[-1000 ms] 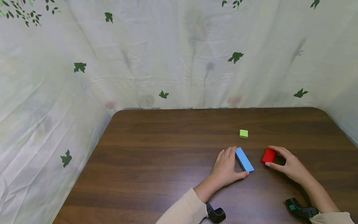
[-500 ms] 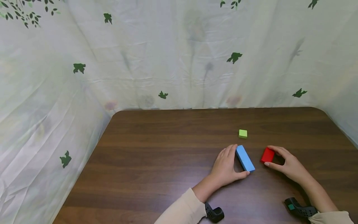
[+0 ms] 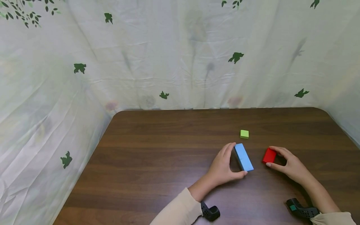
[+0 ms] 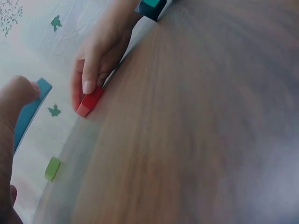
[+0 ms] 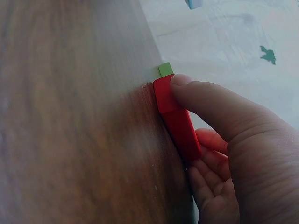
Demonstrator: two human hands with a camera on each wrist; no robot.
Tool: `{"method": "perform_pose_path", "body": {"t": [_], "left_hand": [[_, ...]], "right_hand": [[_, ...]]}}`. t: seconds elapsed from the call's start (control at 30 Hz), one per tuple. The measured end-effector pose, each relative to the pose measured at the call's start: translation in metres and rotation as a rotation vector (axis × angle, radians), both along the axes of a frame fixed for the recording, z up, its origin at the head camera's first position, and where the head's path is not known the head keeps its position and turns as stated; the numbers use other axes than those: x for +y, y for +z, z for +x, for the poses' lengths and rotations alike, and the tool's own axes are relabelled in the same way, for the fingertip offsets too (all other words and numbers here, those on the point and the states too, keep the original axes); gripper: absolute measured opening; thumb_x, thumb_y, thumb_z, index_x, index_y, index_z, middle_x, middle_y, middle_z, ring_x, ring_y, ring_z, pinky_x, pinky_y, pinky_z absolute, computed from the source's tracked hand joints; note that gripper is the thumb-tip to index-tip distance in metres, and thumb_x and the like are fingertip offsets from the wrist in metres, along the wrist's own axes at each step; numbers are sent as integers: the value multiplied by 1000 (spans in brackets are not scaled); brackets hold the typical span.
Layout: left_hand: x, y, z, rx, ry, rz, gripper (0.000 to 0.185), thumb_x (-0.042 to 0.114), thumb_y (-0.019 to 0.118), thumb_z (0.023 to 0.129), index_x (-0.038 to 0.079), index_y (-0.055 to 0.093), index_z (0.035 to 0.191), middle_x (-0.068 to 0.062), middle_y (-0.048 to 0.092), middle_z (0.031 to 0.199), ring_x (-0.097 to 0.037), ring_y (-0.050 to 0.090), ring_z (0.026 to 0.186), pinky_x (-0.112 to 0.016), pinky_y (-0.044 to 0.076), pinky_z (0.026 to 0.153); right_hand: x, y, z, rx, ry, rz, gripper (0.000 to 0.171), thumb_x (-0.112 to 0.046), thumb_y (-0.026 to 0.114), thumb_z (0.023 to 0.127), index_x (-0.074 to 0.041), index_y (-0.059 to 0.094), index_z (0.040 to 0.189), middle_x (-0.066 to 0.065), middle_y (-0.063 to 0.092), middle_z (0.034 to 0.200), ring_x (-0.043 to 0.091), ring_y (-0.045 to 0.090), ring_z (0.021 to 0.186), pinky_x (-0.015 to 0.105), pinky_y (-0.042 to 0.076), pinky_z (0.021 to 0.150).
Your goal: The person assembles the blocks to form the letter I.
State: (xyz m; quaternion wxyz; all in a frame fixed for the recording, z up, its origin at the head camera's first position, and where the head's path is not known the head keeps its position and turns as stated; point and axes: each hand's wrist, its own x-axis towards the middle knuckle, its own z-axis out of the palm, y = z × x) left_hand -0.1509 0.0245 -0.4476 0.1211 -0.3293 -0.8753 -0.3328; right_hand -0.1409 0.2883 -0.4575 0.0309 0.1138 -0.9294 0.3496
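**Inspector A:** Brown wood-grain counter (image 3: pixel 157 162) fills the lower half of the head view. Left hand (image 3: pixel 223 167) grips the blue block (image 3: pixel 243 152), fingertips at its far end, thumb at its near end, right of centre in the frame.

**Inspector B:** Noted. Right hand (image 3: pixel 289 165) pinches the red block (image 3: pixel 269 155) between thumb and fingers, just right of the blue one, the two blocks apart. Green cube (image 3: pixel 244 134) sits alone above them, untouched.

**Inspector A:** Left wrist view: blurred. Blue block (image 4: pixel 29 112) at left edge with a fingertip of the left hand (image 4: pixel 14 107) on its end. Right hand (image 4: pixel 100 56) at upper left, thumb along the red block (image 4: pixel 89 102). Green cube (image 4: pixel 52 168) at lower left.

**Inspector B:** Right wrist view: right hand (image 5: pixel 229 154) clamped on the red block (image 5: pixel 176 119), thumb on top, fingers beneath, block resting against the counter (image 5: pixel 74 121). Green cube (image 5: pixel 165 69) just beyond it, upper centre.
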Motion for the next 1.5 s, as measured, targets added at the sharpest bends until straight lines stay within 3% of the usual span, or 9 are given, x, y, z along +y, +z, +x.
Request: {"method": "perform_pose_path", "body": {"t": [0.53, 0.9, 1.5], "left_hand": [[-32, -3, -4, -62, -69, 26, 91, 48, 62, 60, 19, 13, 131, 4, 24, 129, -9, 27, 114, -28, 32, 88], [-54, -5, -9, -76, -61, 39, 90, 47, 64, 59, 19, 16, 131, 4, 26, 127, -7, 27, 114, -28, 31, 88], [-80, -8, -15, -161, -64, -41, 88, 45, 64, 59, 12, 23, 129, 3, 27, 128, -8, 29, 112, -29, 31, 88]], "right_hand": [[1, -1, 0, -12, 10, -3, 64, -33, 64, 69, -9, 37, 122, 12, 38, 113, 28, 37, 96, 45, 33, 69], [1, -1, 0, -11, 10, -12, 65, -32, 65, 69, -9, 37, 123, 11, 37, 114, 29, 36, 97, 46, 32, 70], [1, -1, 1, -22, 11, -8, 65, -33, 64, 70, -9, 36, 123, 11, 37, 114, 28, 36, 97, 45, 33, 69]]}}
